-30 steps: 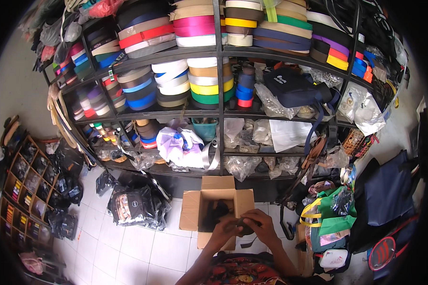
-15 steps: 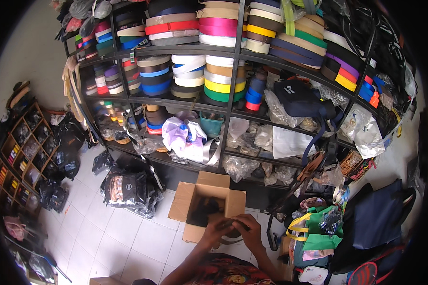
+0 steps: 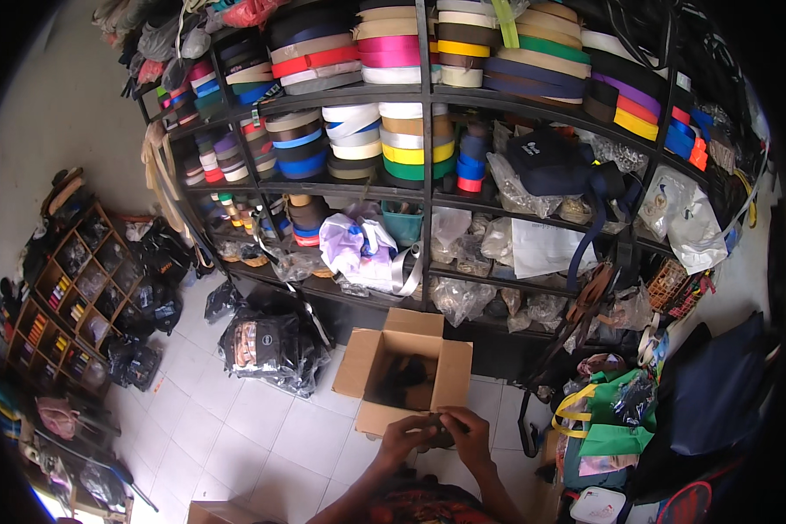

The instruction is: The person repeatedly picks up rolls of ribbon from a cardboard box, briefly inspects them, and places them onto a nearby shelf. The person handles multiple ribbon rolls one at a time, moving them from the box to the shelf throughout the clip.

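Observation:
Just in front of my body, my left hand point(image 3: 403, 437) and my right hand point(image 3: 469, 436) come close together at the near edge of an open cardboard box point(image 3: 358, 362). Between them they grip a small dark strap-like piece point(image 3: 441, 431), pinched in the fingertips of both hands. Its exact kind is too small and too much covered to make out. Inside the box, beyond my hands, lie black items point(image 3: 402, 374) in a loose heap.
Dark shelving point(image 3: 323, 186) with rolls of coloured webbing point(image 3: 410, 157) rises behind the box. A plastic-wrapped black bundle point(image 3: 271, 349) sits on the tiled floor at left. Right of me are a green bag point(image 3: 620, 419) and a navy bag point(image 3: 716, 389). A compartment rack point(image 3: 61, 297) stands far left.
The whole view has shifted, so the box and shelves appear further right. My hands still hold the dark piece; the strap loop that hung below them no longer shows.

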`<act>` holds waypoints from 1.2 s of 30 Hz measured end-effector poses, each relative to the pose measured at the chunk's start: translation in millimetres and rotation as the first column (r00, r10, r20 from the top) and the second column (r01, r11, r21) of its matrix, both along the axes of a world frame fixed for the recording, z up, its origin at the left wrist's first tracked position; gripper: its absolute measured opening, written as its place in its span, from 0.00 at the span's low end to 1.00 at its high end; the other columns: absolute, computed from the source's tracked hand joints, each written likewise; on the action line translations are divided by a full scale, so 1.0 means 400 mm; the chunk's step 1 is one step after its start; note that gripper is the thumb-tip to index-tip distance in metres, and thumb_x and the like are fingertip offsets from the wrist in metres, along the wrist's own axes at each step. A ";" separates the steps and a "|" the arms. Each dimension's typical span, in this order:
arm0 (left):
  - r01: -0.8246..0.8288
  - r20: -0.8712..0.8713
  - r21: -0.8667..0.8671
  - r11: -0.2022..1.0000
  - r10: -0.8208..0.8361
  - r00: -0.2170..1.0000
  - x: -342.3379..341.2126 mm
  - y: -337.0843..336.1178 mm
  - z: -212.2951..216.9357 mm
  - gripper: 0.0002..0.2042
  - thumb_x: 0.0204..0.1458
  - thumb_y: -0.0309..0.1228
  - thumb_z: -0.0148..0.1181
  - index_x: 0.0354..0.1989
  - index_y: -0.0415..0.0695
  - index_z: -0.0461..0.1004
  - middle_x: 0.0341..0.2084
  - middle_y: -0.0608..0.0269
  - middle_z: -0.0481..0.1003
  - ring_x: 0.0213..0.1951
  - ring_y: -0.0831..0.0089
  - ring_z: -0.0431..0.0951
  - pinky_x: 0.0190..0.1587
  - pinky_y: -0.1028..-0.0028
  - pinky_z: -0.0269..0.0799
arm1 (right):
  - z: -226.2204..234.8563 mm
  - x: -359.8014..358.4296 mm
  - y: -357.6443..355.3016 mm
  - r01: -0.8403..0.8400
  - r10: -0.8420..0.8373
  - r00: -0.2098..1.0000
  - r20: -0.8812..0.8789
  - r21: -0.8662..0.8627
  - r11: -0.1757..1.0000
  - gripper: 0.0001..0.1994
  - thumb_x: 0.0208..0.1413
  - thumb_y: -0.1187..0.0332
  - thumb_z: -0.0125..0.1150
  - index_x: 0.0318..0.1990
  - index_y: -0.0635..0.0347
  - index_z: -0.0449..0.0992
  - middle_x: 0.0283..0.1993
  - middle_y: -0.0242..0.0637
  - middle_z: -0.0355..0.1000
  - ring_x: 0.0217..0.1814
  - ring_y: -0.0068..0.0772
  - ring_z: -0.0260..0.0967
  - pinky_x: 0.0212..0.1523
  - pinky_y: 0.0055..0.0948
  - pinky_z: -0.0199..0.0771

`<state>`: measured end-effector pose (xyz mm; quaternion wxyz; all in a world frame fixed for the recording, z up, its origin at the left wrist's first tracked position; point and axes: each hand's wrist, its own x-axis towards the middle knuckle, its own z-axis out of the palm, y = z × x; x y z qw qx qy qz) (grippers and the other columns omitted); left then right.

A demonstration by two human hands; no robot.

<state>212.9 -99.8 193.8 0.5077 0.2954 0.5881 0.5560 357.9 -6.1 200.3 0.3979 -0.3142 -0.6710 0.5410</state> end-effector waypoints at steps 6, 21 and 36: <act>-0.301 0.225 0.062 0.952 0.280 0.933 0.035 -0.054 -0.015 0.19 0.57 0.32 0.65 0.51 0.31 0.74 0.38 0.52 0.80 0.41 0.69 0.81 0.42 0.74 0.77 | -0.035 -0.048 -0.082 0.154 -0.154 0.987 -0.044 -0.016 0.988 0.10 0.59 0.71 0.63 0.45 0.65 0.81 0.44 0.43 0.80 0.47 0.35 0.77 0.51 0.29 0.73; -0.017 0.181 0.024 1.000 0.013 0.983 -0.328 -0.154 -0.044 0.21 0.56 0.31 0.65 0.54 0.34 0.68 0.46 0.52 0.76 0.49 0.65 0.78 0.49 0.70 0.76 | -0.020 -0.323 -0.184 0.206 -0.200 0.975 0.100 -0.049 0.977 0.11 0.60 0.69 0.63 0.45 0.66 0.81 0.41 0.39 0.80 0.44 0.26 0.74 0.46 0.26 0.72; 0.140 -0.022 -0.035 0.990 -0.140 0.990 -0.633 -0.238 -0.045 0.21 0.57 0.37 0.65 0.54 0.37 0.71 0.43 0.55 0.77 0.45 0.70 0.78 0.44 0.71 0.73 | -0.003 -0.611 -0.305 0.239 -0.241 0.961 0.137 0.035 0.971 0.11 0.61 0.67 0.62 0.47 0.62 0.82 0.43 0.42 0.79 0.44 0.33 0.75 0.47 0.30 0.72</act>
